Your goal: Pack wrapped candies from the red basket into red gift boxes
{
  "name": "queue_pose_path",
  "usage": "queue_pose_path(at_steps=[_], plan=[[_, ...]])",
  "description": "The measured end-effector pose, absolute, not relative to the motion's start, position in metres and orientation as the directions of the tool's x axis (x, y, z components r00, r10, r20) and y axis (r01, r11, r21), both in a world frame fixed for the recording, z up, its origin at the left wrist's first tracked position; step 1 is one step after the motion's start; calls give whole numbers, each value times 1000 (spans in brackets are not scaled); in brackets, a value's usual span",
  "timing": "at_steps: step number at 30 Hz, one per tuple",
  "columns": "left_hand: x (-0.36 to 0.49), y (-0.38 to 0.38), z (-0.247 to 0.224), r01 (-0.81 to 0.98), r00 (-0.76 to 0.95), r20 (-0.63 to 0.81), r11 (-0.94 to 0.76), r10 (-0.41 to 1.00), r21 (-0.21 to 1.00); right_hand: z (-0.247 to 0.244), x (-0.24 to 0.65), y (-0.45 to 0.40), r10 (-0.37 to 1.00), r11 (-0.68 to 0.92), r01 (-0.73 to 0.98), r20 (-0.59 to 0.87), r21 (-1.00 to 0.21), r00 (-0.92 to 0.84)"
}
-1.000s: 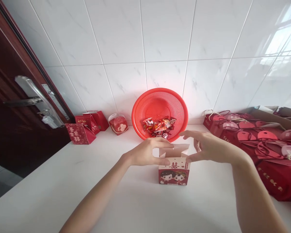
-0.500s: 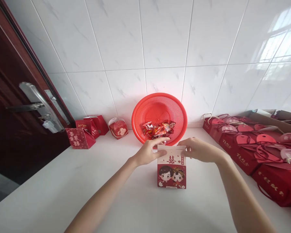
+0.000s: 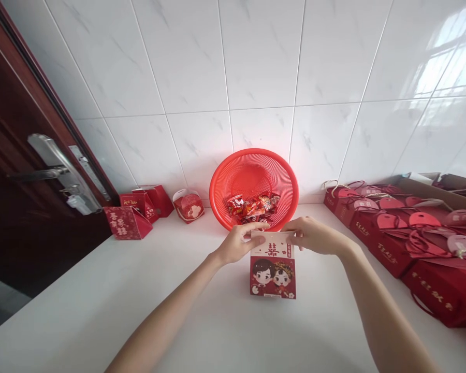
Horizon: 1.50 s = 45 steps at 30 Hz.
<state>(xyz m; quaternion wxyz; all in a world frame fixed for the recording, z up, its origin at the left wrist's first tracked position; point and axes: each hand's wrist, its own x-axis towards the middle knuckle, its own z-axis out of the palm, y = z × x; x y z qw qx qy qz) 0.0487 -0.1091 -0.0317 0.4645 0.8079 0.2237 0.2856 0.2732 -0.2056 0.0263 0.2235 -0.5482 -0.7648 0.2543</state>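
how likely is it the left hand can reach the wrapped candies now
Probably yes: the wrapped candies lie low in the red plastic basket, whose open side faces the left hand. It would first need to release the double-happiness gift box.

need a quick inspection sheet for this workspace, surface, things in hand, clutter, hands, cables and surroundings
Surface: white tabletop, smooth and pale.
Job's things: printed box upright between the hands, its picture side facing the camera; red colander behind it, tilted up by the wall, with wrapped sweets inside.
Clutter: small red boxes at left; rows of red gift boxes at right.
Grippers: left hand and right hand pinch the box's upper edge; some fingers hidden.
Cables: nothing seen.
Surroundings: tiled wall behind; dark door with metal handle at left.
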Motion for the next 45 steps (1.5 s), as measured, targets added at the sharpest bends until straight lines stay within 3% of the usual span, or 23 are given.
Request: queue_pose_path(at_steps=[10,17,22,29,38,45], plan=[[52,-109,-36,40,729,309,-488,611,872,20,276,-201,959,221,651,41,-726,-279],[55,-115,-42,41,685,367,-535,630,844,-3,275,-212,955,142,412,14,-900,-297],[55,-121,-48,37,637,412,-560,651,828,-16,269,-214,975,190,400,127,-896,-180],[50,-124,-46,63,638,416,-583,648,810,-25,265,-207,988,147,406,116,-902,-99],[50,-123,-47,59,599,291,-404,746,913,-22,264,-209,985,155,366,115,-918,-130],[52,-121,-51,-22,646,290,-362,706,932,-21,263,-210,985,150,311,114,-939,-129]])
